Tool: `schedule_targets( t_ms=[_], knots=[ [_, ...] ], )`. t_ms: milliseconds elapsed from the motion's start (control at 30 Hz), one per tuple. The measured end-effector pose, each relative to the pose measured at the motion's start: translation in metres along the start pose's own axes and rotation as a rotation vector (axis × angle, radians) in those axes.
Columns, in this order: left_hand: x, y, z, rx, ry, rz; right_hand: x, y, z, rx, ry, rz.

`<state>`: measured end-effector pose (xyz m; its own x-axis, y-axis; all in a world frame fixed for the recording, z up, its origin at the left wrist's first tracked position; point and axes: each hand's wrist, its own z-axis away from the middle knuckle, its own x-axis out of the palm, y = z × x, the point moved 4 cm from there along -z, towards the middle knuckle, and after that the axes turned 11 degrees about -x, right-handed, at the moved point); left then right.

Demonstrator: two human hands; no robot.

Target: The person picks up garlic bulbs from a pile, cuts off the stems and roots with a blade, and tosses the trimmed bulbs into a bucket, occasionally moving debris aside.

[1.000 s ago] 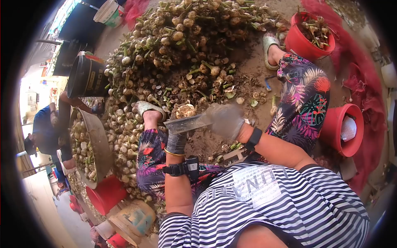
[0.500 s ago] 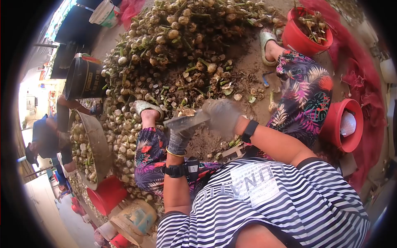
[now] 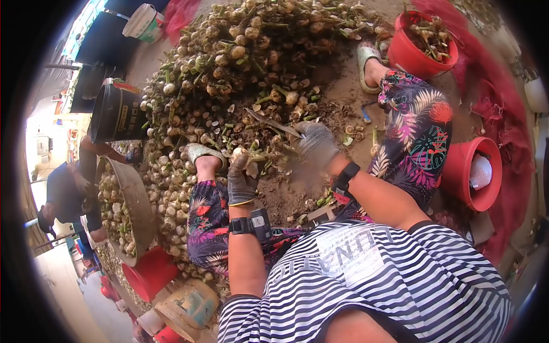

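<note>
Garlic (image 3: 239, 152) sits in the left hand (image 3: 242, 186), out over the floor (image 3: 349, 88), and the gloved fingers wrap around it. The right hand (image 3: 318, 142) is gloved too, and its fingers are closed on one end of a knife (image 3: 270, 121). The blade is apart from that garlic and points at the big heap (image 3: 229, 63). The heap lies on the floor, and its near edge comes up to the left shoe (image 3: 202, 151). A red tub (image 3: 420, 62) near the right shoe (image 3: 366, 71) has more garlic inside its rim. A person (image 3: 62, 188) in blue is beside a basin (image 3: 136, 208) of garlic
</note>
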<state>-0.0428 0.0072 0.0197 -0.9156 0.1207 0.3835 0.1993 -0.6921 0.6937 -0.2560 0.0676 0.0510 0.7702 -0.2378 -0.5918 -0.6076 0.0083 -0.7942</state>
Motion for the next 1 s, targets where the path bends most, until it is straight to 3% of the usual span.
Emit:
schedule_targets(
  t_ms=[33, 67, 167, 233, 300, 333, 367, 400, 433, 467, 500, 533, 633, 700, 733, 767, 800, 833, 867, 1000],
  knots=[
    [0.002, -0.004, 0.002, -0.032, -0.098, 0.312, -0.001, -0.013, 0.003, -0.140, 0.066, -0.042],
    [0.005, -0.007, 0.004, -0.060, -0.198, 0.625, 0.000, -0.022, 0.005, -0.151, 0.063, -0.046],
    [0.028, -0.011, 0.016, 0.067, -0.190, 0.816, 0.004, -0.046, 0.013, -0.229, 0.073, -0.170],
    [0.044, -0.006, 0.026, 0.002, -0.201, 0.886, 0.036, -0.020, 0.016, -0.231, 0.067, -0.210],
    [0.044, 0.001, 0.031, 0.006, -0.185, 0.886, 0.076, 0.033, 0.016, -0.010, -0.308, 0.008],
    [0.055, 0.030, 0.044, 0.156, -0.140, 0.775, 0.076, 0.045, 0.016, 0.149, -0.460, 0.070],
    [0.041, 0.069, 0.045, 0.246, -0.404, 0.701, 0.074, 0.062, 0.020, 0.429, -0.519, -0.007],
    [0.049, 0.125, 0.068, 0.338, -0.656, 0.497, 0.061, 0.060, 0.019, 0.517, -0.415, -0.080],
    [0.014, 0.179, 0.080, 0.564, -0.434, 0.445, 0.063, 0.068, 0.020, 0.531, -0.427, -0.078],
    [0.001, 0.211, 0.102, 0.668, -0.256, 0.625, 0.060, 0.073, 0.010, 0.295, -0.315, -0.007],
    [-0.011, 0.242, 0.125, 0.779, -0.058, 0.768, 0.042, 0.065, 0.002, 0.333, -0.238, -0.031],
    [-0.022, 0.248, 0.115, 0.761, -0.062, 0.765, 0.024, 0.056, -0.007, 0.368, -0.160, -0.057],
    [-0.124, 0.278, 0.049, 0.459, 0.159, 0.285, 0.020, 0.078, -0.010, 0.474, -0.076, -0.141],
    [-0.130, 0.226, -0.012, 0.169, 0.380, -0.180, 0.019, 0.075, -0.014, 0.532, -0.070, -0.129],
    [-0.095, 0.156, -0.052, -0.025, 0.516, -0.485, 0.022, 0.073, -0.017, 0.503, -0.094, -0.123],
    [-0.066, 0.079, -0.079, -0.048, 0.363, -0.547, 0.024, 0.070, -0.019, 0.474, -0.117, -0.116],
    [-0.085, 0.006, -0.144, -0.252, 0.467, -1.322, 0.023, 0.064, -0.020, 0.469, -0.105, -0.187],
    [-0.053, -0.037, -0.151, -0.314, 0.457, -1.562, 0.028, 0.067, -0.018, 0.477, -0.109, -0.182],
    [-0.007, -0.042, -0.138, -0.465, 0.496, -1.610, 0.031, 0.069, -0.018, 0.420, -0.090, -0.184],
    [-0.025, -0.087, -0.161, -0.496, 0.619, -1.443, 0.028, 0.068, -0.017, 0.379, -0.087, -0.186]
  ],
)
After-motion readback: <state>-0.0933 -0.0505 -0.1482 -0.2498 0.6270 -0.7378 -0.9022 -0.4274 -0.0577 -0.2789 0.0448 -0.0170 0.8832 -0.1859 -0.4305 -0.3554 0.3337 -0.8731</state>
